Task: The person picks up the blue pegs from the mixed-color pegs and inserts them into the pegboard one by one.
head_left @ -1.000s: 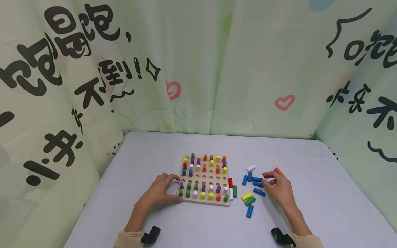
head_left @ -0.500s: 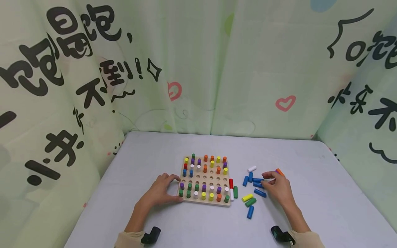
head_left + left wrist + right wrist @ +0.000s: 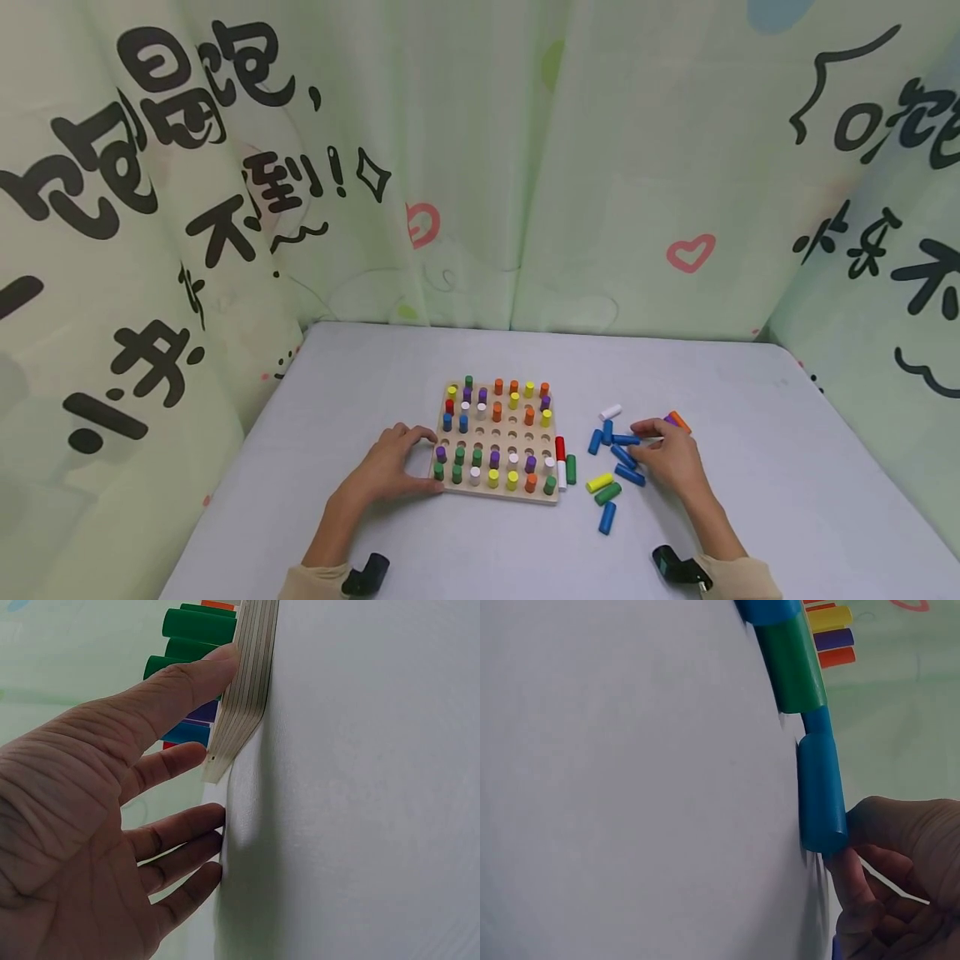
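Note:
A wooden pegboard [image 3: 498, 492] with coloured pegs stands near the table's middle. My left hand [image 3: 390, 462] holds its near left corner. In the left wrist view the thumb [image 3: 187, 679] lies along the board's front edge and the index fingertip is at the corner; the other fingers are spread. Right of the board, my right hand [image 3: 670, 454] has thumb and index finger at the end of a blue peg [image 3: 622, 456] in the loose pile. In the right wrist view another blue peg [image 3: 823, 793] stands before the fingertips and hides part of them.
Several loose pegs lie around the right hand: a white peg [image 3: 611, 412], a yellow peg [image 3: 600, 482], a green peg [image 3: 608, 493] and a blue peg [image 3: 607, 518]. An orange peg [image 3: 680, 421] lies behind the hand. A red peg [image 3: 560, 447] lies along the board's right edge.
My right hand has shifted slightly left, and the blue peg at its fingertips has turned to a slant. The left hand keeps its place on the pegboard.

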{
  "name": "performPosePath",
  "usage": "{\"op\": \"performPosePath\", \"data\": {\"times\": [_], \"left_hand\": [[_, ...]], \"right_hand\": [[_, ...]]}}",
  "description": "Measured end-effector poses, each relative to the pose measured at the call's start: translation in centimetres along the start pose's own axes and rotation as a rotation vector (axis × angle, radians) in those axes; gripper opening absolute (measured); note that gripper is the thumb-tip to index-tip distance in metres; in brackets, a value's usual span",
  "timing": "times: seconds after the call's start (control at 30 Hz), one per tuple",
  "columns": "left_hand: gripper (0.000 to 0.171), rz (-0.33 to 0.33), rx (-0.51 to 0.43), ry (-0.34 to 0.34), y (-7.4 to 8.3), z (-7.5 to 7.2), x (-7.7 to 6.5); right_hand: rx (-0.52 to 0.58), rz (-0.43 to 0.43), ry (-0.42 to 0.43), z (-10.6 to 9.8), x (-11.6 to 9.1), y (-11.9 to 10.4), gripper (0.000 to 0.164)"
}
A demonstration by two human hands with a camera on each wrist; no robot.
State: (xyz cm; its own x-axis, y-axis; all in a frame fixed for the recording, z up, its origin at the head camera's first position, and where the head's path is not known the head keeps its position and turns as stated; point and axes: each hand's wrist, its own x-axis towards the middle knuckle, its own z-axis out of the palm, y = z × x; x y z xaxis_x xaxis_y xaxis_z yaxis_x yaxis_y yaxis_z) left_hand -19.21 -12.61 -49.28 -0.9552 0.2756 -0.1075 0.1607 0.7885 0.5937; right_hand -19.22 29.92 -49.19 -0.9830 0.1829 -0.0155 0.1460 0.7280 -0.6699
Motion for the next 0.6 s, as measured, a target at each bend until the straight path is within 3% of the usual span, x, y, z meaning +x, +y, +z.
{"op": "performPosePath", "data": {"times": [0.6], "left_hand": [[0.064, -0.005, 0.000, 0.004, 0.18, -0.06, -0.13]], "right_hand": [[-0.033, -0.043, -0.005, -0.10, -0.24, 0.55, 0.031]]}}
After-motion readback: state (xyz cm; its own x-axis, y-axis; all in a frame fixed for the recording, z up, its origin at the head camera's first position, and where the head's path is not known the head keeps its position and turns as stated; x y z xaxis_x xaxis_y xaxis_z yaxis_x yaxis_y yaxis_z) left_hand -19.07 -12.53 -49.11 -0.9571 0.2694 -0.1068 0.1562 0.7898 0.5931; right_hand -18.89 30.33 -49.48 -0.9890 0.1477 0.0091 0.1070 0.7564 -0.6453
